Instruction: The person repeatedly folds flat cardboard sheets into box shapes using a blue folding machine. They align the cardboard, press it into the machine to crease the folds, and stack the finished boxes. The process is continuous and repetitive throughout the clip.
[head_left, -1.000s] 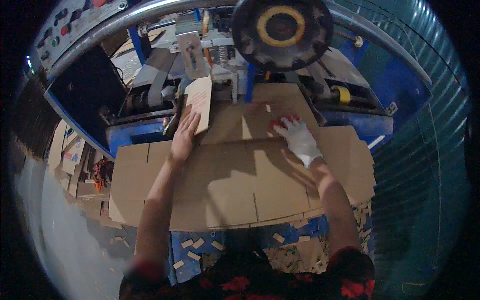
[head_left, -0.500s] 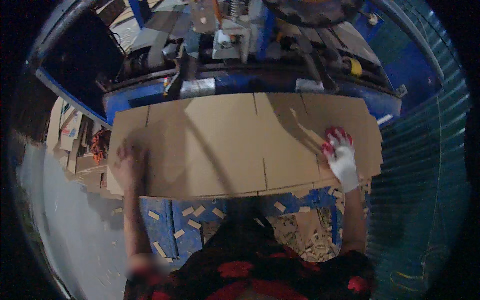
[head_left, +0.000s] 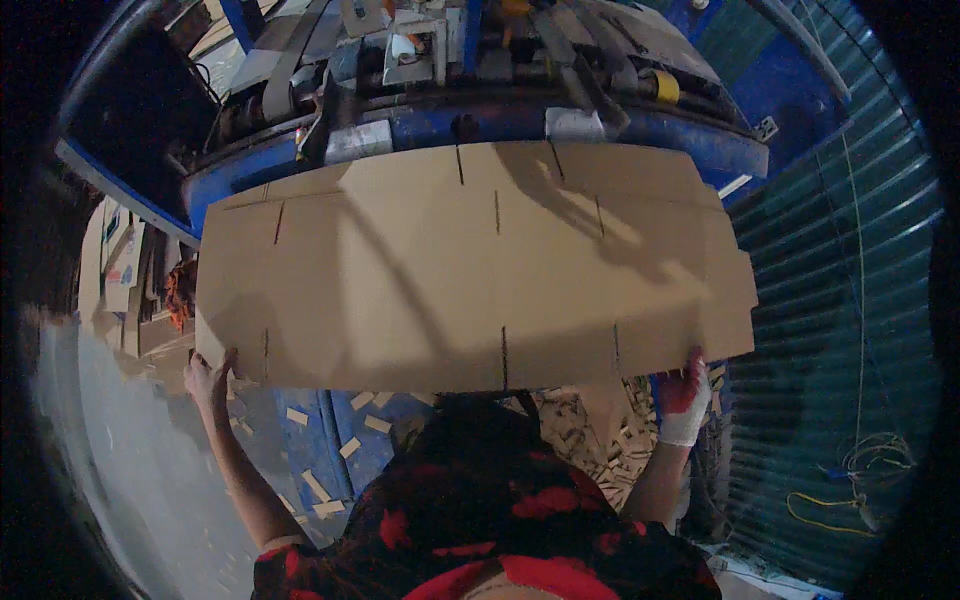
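A wide sheet of brown cardboard point(head_left: 430, 290) with dark slots along its edges lies across in front of me, over other cardboard point(head_left: 400, 165) that shows beyond its far edge. My bare left hand point(head_left: 210, 380) grips the sheet at its near left corner, thumb on top and fingers beneath. On the right, my right hand point(head_left: 685, 390), in a white glove with red fingers, pinches the near edge close to the right end. Most of the fingers of both hands are hidden under the sheet.
Beyond the cardboard stands a blue machine point(head_left: 420, 125) with rollers and a yellow ring point(head_left: 666, 86). Cardboard scraps point(head_left: 585, 425) litter the floor below. Stacked cardboard point(head_left: 125, 270) stands at the left; a green corrugated wall point(head_left: 800, 330) rises at the right.
Both hands have moved from the top of the cardboard to its near corners and taken hold there. The top sheet now sits out of line with the cardboard under it. The view has shifted.
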